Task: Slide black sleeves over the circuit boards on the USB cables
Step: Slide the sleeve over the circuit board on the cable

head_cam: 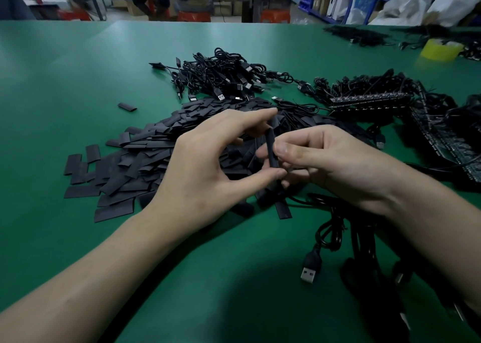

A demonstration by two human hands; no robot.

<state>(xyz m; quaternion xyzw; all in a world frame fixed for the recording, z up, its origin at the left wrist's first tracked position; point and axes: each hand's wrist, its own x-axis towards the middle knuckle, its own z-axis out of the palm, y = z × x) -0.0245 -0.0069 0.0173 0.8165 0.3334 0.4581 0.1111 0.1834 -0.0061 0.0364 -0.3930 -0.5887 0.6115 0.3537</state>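
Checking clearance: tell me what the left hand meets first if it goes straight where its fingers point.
The black sleeve, already at the left hand's fingertips; just behind, the right hand, though depth is unclear.

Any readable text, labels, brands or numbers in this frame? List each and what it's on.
No text is legible anywhere.
White bag with blue print, far right: blurred, unreadable.
Cartons in the background: markings too small.
Circuit boards: any markings too small.
Yellow tape roll, USB plug, black sleeve: no print shows.
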